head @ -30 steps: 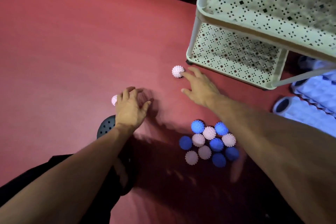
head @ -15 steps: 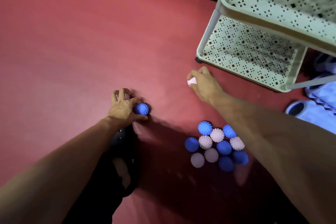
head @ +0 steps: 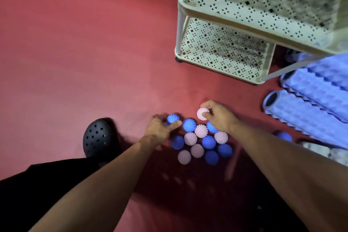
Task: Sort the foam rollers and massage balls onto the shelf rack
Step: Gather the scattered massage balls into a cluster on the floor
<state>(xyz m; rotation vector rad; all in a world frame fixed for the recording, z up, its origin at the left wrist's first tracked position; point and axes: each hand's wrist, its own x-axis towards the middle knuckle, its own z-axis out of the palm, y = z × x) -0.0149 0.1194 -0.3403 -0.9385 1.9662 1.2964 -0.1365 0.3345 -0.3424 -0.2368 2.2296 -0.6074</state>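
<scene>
Several spiky massage balls, blue and pale pink, lie in a cluster (head: 200, 142) on the red floor. My left hand (head: 160, 129) grips a blue spiky ball (head: 172, 118) at the cluster's left edge. My right hand (head: 219, 117) pinches a pink spiky ball (head: 203, 114) just above the cluster's top. A cream perforated shelf rack (head: 222, 51) stands beyond, its lower and upper trays bare. Pale blue ridged foam rollers (head: 305, 107) lie on the floor to the right of the rack.
My black perforated shoe (head: 99, 137) rests on the floor left of the balls. One more blue ball (head: 283, 136) lies by the rollers at the right. A patterned object (head: 325, 151) peeks in behind my right forearm. Open red floor stretches to the left.
Both hands have drawn back from farther out on the floor to the cluster, the left carrying a blue ball, the right a pink one. The view has shifted toward the rack and rollers.
</scene>
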